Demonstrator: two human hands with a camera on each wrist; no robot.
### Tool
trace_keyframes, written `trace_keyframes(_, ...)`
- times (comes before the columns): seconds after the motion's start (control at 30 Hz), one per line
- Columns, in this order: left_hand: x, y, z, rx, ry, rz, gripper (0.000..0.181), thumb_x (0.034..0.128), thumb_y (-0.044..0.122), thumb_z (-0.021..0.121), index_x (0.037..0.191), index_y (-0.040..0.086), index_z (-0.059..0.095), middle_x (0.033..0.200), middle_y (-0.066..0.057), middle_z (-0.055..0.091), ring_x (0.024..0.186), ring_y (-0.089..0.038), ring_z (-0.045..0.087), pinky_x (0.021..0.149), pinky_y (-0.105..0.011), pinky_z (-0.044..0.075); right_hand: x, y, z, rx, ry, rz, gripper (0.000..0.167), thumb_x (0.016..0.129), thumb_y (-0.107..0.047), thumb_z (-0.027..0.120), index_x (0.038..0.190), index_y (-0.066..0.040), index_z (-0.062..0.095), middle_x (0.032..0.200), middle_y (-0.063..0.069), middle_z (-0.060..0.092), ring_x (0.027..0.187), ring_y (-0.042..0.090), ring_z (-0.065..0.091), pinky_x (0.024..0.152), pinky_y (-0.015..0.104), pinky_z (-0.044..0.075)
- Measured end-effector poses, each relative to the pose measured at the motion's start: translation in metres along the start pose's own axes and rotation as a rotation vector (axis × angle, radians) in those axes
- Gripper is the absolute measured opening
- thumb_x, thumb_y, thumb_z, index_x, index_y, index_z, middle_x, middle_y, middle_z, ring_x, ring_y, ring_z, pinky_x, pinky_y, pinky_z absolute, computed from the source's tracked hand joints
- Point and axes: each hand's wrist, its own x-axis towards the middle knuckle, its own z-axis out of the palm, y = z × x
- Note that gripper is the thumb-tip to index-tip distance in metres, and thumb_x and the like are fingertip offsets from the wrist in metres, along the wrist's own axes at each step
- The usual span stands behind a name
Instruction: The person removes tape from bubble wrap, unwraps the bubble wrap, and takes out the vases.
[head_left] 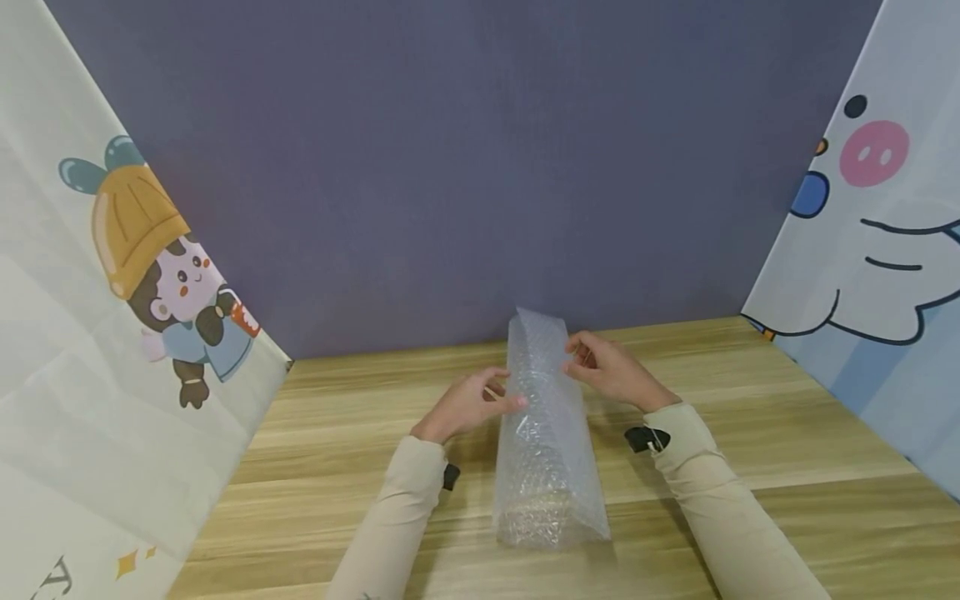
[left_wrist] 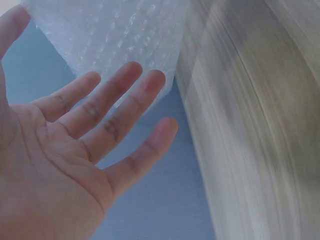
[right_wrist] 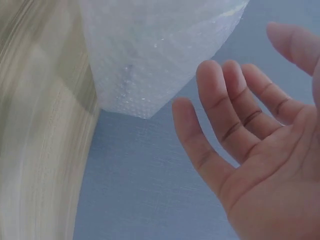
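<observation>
A long roll of clear bubble wrap (head_left: 543,442) lies lengthwise on the wooden table, its loose edge running along the right side. On its left is the left hand (head_left: 471,402), thumb tip over the wrap; whether it touches cannot be told. The left wrist view shows this hand (left_wrist: 85,145) with fingers spread beside the wrap (left_wrist: 115,40). At the far right side of the roll is the right hand (head_left: 611,369), fingers loosely bent. In the right wrist view that hand (right_wrist: 260,140) holds nothing, beside the wrap's far end (right_wrist: 145,65).
The wooden table (head_left: 337,450) meets a dark grey-blue backdrop (head_left: 375,183) just beyond the roll. White cloth panels with cartoon prints stand at the left (head_left: 75,333) and right (head_left: 900,317). Black bands are at both wrists.
</observation>
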Motion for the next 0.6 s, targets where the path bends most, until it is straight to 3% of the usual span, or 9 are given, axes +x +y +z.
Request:
trace_keyframes(0.33, -0.001, 0.002, 0.002, 0.035, 0.022, 0.001, 0.080, 0.0865, 0.070, 0.067, 0.150, 0.025, 0.050, 0.128, -0.005, 0.069, 0.112, -0.021, 0.067, 0.094, -0.041, 0.058, 0.001, -0.012, 0.005, 0.029, -0.037, -0.078, 0.028, 0.094, -0.023, 0.075, 0.114, -0.008, 0.065, 0.090, 0.003, 0.068, 0.081, 0.014, 0.062, 0.068, 0.029, 0.054)
trace_keyframes(0.6, -0.001, 0.005, 0.007, 0.028, 0.034, -0.001, 0.081, 0.0859, 0.072, 0.066, 0.151, 0.027, 0.049, 0.128, -0.007, 0.068, 0.113, -0.023, 0.066, 0.093, -0.042, 0.058, 0.002, -0.019, 0.010, 0.041, -0.079, -0.085, 0.030, 0.093, -0.028, 0.076, 0.114, -0.011, 0.065, 0.091, 0.002, 0.068, 0.080, 0.013, 0.063, 0.074, 0.030, 0.056)
